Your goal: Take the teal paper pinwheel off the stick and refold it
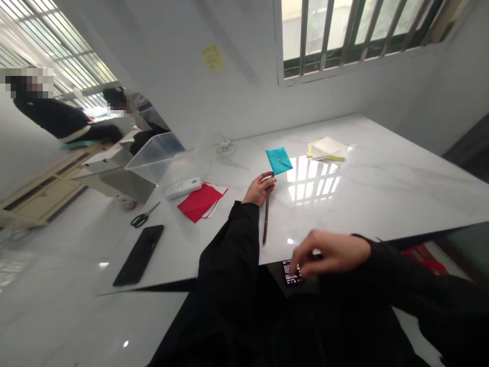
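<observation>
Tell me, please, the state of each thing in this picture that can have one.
Left hand: closed around the brown stick
Blue paper: folded, at the stick's upper end
Right hand: blurred, fingers bent
Small screen: lit, partly hidden by that hand
Black device: lying flat, face dark
Scissors: blades look shut
Plastic bin: looks open-topped
Red paper: lying flat
Cream papers: loosely stacked

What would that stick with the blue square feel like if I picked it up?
Probably light: the stick is slim, and the left hand holds it near one end. It should feel fairly stiff, since it runs straight without visible sag. The blue square looks thin, so it might bend if pushed.
</observation>
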The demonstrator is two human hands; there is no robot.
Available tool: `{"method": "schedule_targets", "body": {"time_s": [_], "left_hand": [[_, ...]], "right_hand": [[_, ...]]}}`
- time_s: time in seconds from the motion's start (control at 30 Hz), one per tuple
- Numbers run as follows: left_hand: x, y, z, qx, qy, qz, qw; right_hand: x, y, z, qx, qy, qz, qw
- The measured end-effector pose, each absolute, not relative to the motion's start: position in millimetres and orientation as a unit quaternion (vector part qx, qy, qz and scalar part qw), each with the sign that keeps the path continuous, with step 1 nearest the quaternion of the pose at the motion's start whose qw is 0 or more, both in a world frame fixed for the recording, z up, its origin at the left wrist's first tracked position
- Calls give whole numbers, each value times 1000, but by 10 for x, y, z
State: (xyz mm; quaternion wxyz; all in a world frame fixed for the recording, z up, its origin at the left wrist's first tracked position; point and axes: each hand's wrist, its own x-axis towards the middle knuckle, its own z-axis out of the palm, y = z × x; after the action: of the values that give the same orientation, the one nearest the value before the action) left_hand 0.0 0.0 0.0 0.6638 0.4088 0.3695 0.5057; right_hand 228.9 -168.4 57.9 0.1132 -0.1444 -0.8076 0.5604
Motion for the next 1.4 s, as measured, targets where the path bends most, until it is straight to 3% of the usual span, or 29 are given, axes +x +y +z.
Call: {"method": "schedule_targets", "body": {"time_s": [0.13, 0.23, 0.33, 0.47, 0.9, 1.4], "left_hand": [[-8, -11, 3, 417, 368, 513, 654], [-24, -23, 3, 425, 371, 508, 651], [-43, -32, -12, 444, 363, 497, 651], [-59, -22, -36, 478, 348, 466, 659], [-83, 16, -43, 493, 357, 458, 648], [11, -8, -36, 451, 392, 518, 612]], "right_hand": [[2291, -490, 585, -337, -687, 456, 455], [2332, 229, 225, -481, -579, 342, 563], [2409, 495, -106, -537, -521, 329, 576], [2449, 465, -268, -493, -548, 383, 557], [2398, 403, -207, -429, -642, 403, 492], [2304, 335, -198, -453, -597, 436, 499]]}}
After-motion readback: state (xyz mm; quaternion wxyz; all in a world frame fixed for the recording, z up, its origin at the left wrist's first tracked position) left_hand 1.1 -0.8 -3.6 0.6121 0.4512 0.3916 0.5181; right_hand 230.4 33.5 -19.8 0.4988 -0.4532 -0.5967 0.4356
